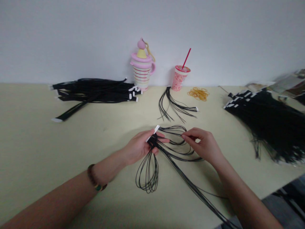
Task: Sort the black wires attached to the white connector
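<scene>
Pinching a bunch of thin black cords [166,149] right in the middle of the frame, the left hand [140,146] has its fingers and thumb closed around the spot where the strands come together, with a little white tag [153,133] sticking out above the thumb. Below that hand the cords hang in a few loops [147,175] lying on the pale yellow bench [47,152]. The right hand [205,144] sits just to the right, thumb and forefinger nipped together on one of the strands where they curve round in another loop between the two hands. The rest of the strands trail off as a long straight run toward the lower right corner, passing under the right forearm.

There's a beaded bracelet [95,179] on the left wrist, brown with a green bead.

Other stuff on the bench: a flat stack of black straps with white ends [95,90] at the upper left, a big messy heap of black cords [269,124] on the right side, and a small loose bundle of cords [175,106] fanned out just above the hands. Along the back by the white wall there's a pink and yellow striped cup thing [142,68], a pink drink cup with a red straw [179,76], and a little pile of yellow rubber bands [198,93] right beside it.
</scene>
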`<state>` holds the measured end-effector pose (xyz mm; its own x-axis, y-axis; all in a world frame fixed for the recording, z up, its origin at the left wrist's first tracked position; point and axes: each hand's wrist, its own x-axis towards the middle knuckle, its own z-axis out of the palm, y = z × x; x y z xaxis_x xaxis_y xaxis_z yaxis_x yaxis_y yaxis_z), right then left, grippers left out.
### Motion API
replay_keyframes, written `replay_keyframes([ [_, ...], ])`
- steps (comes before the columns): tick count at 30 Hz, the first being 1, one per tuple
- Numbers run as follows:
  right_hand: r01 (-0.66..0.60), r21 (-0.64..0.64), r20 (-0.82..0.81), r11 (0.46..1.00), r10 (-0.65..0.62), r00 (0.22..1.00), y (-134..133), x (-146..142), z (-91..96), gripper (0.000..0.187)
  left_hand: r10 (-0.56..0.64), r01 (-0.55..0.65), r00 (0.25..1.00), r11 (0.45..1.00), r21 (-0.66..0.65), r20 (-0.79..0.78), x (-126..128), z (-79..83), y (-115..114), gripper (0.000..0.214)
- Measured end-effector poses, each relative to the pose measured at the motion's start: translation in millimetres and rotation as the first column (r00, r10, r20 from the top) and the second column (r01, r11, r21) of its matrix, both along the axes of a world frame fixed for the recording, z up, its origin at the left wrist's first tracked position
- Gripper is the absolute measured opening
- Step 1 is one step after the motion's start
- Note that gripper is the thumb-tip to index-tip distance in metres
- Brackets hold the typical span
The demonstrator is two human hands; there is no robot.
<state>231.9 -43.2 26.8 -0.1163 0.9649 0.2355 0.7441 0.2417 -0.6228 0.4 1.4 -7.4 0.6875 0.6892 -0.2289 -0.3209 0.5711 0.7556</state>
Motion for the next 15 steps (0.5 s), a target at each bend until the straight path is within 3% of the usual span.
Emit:
replay_keyframes([
  [15, 0.033, 0.089, 0.083, 0.995, -0.041, 0.996, -1.9, -0.8, 2.3, 0.006, 0.024, -0.024, 1.000, 1.000, -0.015, 0.006, 1.2, 1.8, 0.6, 0.033],
])
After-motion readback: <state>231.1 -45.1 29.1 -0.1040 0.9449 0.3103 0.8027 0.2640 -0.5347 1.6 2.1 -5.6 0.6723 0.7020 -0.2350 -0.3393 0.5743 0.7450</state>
